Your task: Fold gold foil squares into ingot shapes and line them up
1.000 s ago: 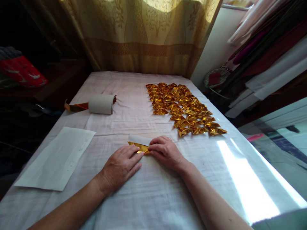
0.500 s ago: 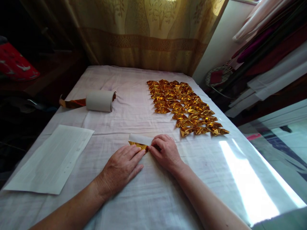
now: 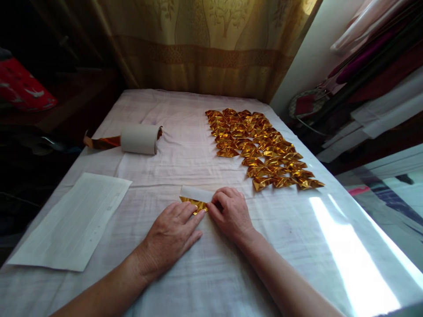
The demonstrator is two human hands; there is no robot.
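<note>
A small sheet of gold foil paper point(image 3: 196, 192) lies partly folded on the cloth in front of me, its white back showing along the far edge and its gold side along the near edge. My left hand point(image 3: 173, 230) rests flat over the near gold part, fingers stretched out and pressing it down. At the paper's right end, my right hand point(image 3: 232, 213) is closed, with thumb and fingers pinched at the corner. The right fingers cover that end, so the exact fold there is hidden.
Several rows of folded gold foil pieces point(image 3: 264, 149) stand at the back right. A grey-white roll point(image 3: 139, 139) with a gold strip trailing left lies at the back left. Nearer on the left is a stack of white paper point(image 3: 71, 222). A patterned curtain point(image 3: 198, 53) hangs behind the table.
The whole view has shifted slightly. Both hands stay at the foil paper, and a little more of its gold fold shows between the fingers.
</note>
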